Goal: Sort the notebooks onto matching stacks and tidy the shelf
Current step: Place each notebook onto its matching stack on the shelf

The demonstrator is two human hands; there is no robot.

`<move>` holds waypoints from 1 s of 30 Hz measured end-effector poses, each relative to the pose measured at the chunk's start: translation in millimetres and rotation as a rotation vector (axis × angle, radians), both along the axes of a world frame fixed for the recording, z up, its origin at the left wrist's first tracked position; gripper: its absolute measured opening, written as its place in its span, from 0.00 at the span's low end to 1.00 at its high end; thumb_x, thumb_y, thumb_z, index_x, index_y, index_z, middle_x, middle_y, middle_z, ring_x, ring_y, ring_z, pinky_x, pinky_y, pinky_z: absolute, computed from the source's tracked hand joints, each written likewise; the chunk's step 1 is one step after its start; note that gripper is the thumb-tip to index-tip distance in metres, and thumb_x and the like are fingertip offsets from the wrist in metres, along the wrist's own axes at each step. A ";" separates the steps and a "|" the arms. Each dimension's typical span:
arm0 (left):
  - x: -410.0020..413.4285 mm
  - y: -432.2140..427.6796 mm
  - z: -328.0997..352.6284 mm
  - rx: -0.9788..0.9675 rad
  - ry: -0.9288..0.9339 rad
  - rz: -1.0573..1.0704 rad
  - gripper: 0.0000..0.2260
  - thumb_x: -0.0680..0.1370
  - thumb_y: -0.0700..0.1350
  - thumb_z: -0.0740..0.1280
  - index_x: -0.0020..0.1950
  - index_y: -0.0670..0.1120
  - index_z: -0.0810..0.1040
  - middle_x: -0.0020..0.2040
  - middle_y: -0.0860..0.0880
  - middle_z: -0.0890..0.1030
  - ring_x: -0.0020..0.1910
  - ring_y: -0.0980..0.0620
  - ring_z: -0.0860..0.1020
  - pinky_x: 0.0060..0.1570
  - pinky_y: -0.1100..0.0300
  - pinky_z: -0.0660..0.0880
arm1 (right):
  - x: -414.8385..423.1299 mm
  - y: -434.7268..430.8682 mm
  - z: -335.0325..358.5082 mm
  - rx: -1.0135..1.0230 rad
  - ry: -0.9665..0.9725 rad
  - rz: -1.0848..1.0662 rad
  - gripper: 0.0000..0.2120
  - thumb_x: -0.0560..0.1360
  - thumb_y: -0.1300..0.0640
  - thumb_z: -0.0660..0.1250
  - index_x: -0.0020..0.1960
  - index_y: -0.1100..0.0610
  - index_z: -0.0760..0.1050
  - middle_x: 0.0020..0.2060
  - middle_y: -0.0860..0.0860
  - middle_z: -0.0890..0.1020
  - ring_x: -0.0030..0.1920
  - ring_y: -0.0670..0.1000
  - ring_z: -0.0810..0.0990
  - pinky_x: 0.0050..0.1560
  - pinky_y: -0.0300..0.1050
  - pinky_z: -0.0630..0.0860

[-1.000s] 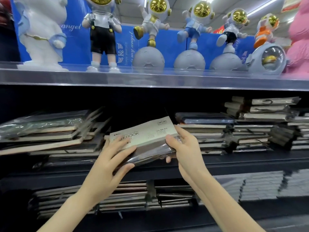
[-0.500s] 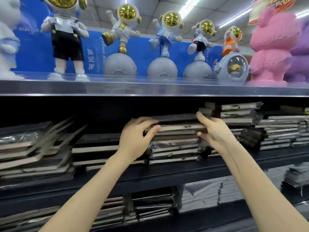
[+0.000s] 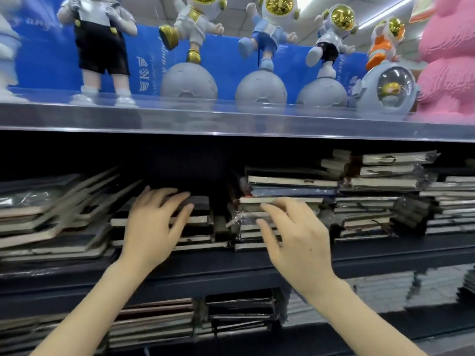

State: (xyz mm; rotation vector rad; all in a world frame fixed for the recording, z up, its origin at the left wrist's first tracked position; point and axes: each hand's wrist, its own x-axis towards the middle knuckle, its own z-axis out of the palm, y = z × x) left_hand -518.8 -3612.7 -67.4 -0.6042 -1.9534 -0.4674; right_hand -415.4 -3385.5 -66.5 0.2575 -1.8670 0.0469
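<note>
Both hands are in at the dark blue shelf [image 3: 398, 255] and neither is carrying anything. The left hand [image 3: 151, 227] lies spread, fingers straight, over the front of the low stack of dark-covered notebooks [image 3: 200, 201]. That looks like a flat palm squaring the pile rather than a grab. The right hand [image 3: 298, 242] reaches in with fingers loose and extended toward the near edges of the taller stack of film-wrapped notebooks [image 3: 293, 181], just to the right. Motion blur hides whether its fingertips actually touch. That taller stack is ragged, with covers jutting at different depths and loose wrap sticking out on its left side, so a nudge along the front is probably what it needs. Between the two stacks runs a narrow dark gap, so there's little sideways room for fingers. Above the low stack there is good clearance under the clear-fronted upper shelf [image 3: 231, 119], where the white astronaut figurines [image 3: 272, 27] stand. Above the taller stack there is less. To the far left, a slumped pile of grey and black notebooks [image 3: 51, 217] fans out tilted and leans toward the low stack, likely the biggest tidying job left. To the right, more wrapped notebook stacks [image 3: 385, 181] crowd close against the taller one, so pushing that way risks toppling them. Further stacks on the lower shelf [image 3: 154, 325] sit beneath the wrists.
</note>
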 end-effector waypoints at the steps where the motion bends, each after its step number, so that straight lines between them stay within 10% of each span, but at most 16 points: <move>1: 2.8 -21.9 -9.6 0.008 0.001 0.061 0.20 0.78 0.53 0.57 0.52 0.41 0.83 0.49 0.41 0.82 0.48 0.38 0.79 0.51 0.43 0.74 | -8.1 -15.7 -5.2 0.055 -0.054 0.047 0.15 0.76 0.53 0.61 0.53 0.61 0.81 0.47 0.55 0.82 0.46 0.54 0.81 0.43 0.44 0.79; 10: 44.5 -107.9 -38.3 -0.198 0.283 0.295 0.10 0.76 0.42 0.65 0.50 0.38 0.84 0.53 0.37 0.81 0.51 0.38 0.79 0.54 0.49 0.72 | -101.9 -104.7 -9.6 -0.038 -0.717 0.123 0.26 0.79 0.40 0.58 0.72 0.50 0.67 0.71 0.53 0.69 0.73 0.58 0.62 0.69 0.51 0.64; 16: 65.8 -120.1 -13.6 -0.264 0.459 0.434 0.11 0.76 0.45 0.67 0.56 0.45 0.83 0.61 0.36 0.77 0.63 0.38 0.72 0.66 0.40 0.63 | -87.3 -99.5 -24.9 -0.058 -0.568 0.199 0.29 0.75 0.39 0.58 0.64 0.59 0.76 0.62 0.56 0.79 0.65 0.59 0.74 0.62 0.55 0.73; 22: 49.3 -129.1 4.3 -0.278 0.240 0.500 0.18 0.77 0.48 0.62 0.65 0.45 0.76 0.65 0.33 0.72 0.66 0.33 0.69 0.69 0.34 0.55 | -47.5 -91.3 -45.9 -0.172 -0.413 0.283 0.21 0.75 0.43 0.59 0.53 0.57 0.82 0.55 0.52 0.82 0.58 0.54 0.79 0.59 0.42 0.70; 30: 39.7 -128.9 -2.9 -0.274 0.186 0.452 0.18 0.77 0.52 0.62 0.63 0.45 0.77 0.63 0.33 0.73 0.63 0.34 0.70 0.68 0.36 0.58 | -40.2 -119.6 -29.8 -0.710 -0.686 0.105 0.42 0.73 0.39 0.66 0.77 0.55 0.52 0.70 0.60 0.66 0.68 0.59 0.66 0.60 0.48 0.69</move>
